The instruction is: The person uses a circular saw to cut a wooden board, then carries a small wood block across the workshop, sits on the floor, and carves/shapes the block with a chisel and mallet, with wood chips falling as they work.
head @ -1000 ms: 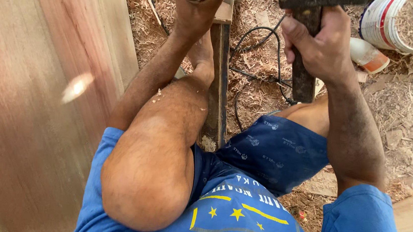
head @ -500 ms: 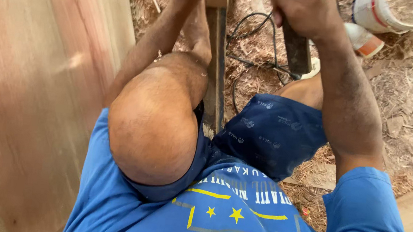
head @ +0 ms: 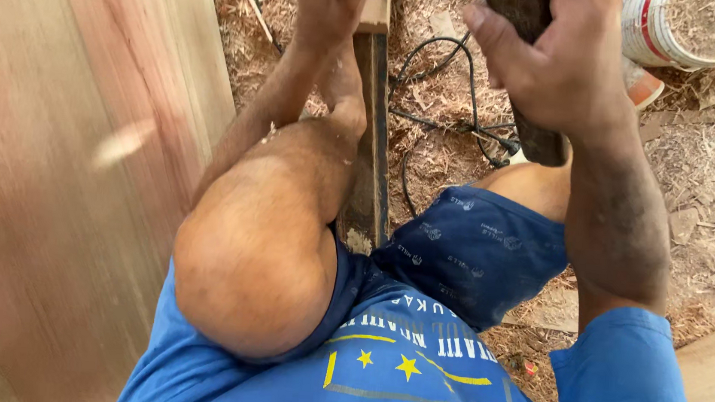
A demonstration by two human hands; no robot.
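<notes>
The right hand (head: 559, 63) is in the upper right of the frame. It is wrapped tight around a dark wooden handle (head: 543, 144), which sticks out below the fist and points down toward the blue shorts (head: 473, 254). The top of this tool is cut off by the frame edge.

The left hand (head: 332, 0) is at the top middle, closed around something small and grey that is mostly out of view, so I cannot tell what it is.

Between the two hands runs a narrow wooden strip (head: 371, 142). Its long side goes from the top of the frame down to the knee (head: 257, 261). The left hand touches its top end. The right hand is near it, off to the right and apart.

A big wooden board (head: 59, 158) fills the left side.
</notes>
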